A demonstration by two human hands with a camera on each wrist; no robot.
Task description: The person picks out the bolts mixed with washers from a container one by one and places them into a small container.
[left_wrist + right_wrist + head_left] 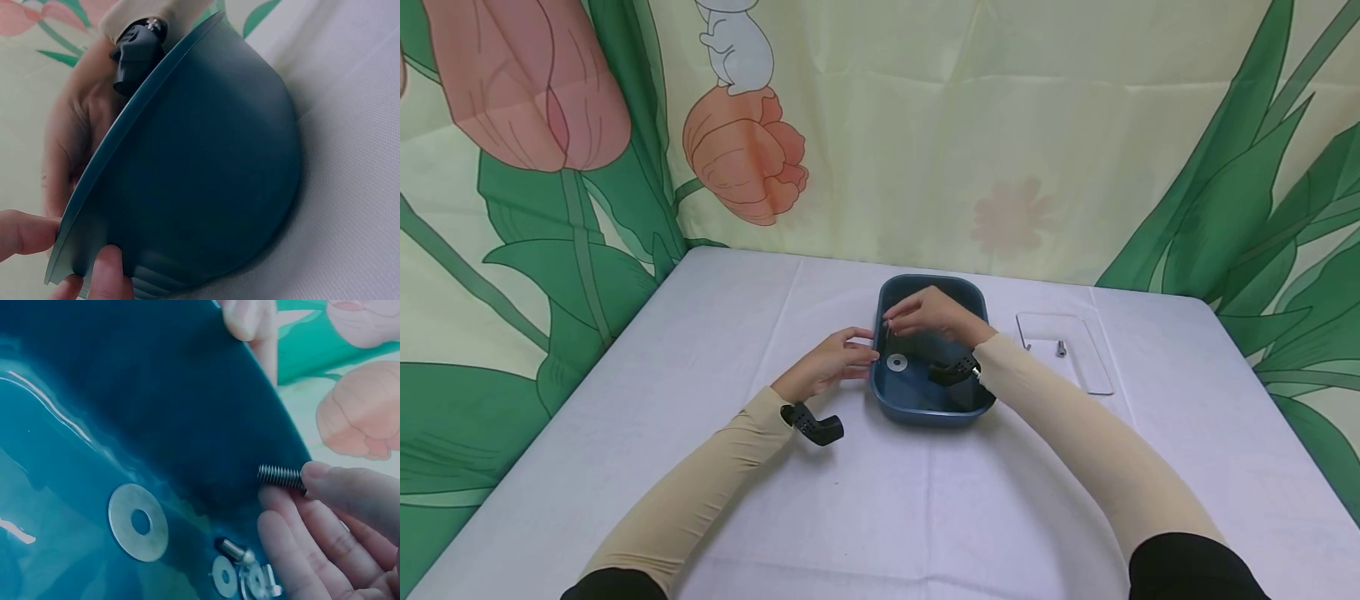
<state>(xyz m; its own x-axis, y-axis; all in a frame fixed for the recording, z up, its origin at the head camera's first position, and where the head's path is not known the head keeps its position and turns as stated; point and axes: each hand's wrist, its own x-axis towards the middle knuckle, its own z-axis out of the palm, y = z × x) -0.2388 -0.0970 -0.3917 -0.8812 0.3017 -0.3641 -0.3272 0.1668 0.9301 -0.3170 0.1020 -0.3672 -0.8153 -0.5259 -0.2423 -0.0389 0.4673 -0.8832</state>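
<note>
Nearest us, our two forearms in beige sleeves reach over a table (625, 433) covered with a pale lilac-white cloth, creased faintly in squares. Each wrist carries a small black camera mount.

Our left hand (829, 364) rests at the left side of a dark blue tray (925, 412); the left wrist view shows its fingertips (109, 269) pinching the tray's rim, thumb inside and fingers on the outer wall. Our right hand (934, 315) hovers over the tray's inside, and its thumb and fingers (337, 487) are closed on a threaded screw (281, 476), whose ridged shank sticks out to the left (its head is hidden by the fingers).

On the tray's floor lies a large flat washer (138, 522), seen also from the head camera. Just beside it, closer to the right hand, sit a few smaller metal pieces (247, 572): little washers and a short stud, as far as we can tell.

Further right on the cloth, apart from the tray, lies a clear plastic lid (1067, 354) with a small bolt (1061, 348) on it.

Behind the table's far edge and along both sides hangs a cream backdrop (925, 150) printed with orange-pink tulips, broad green leaves and part of a white rabbit.
</note>
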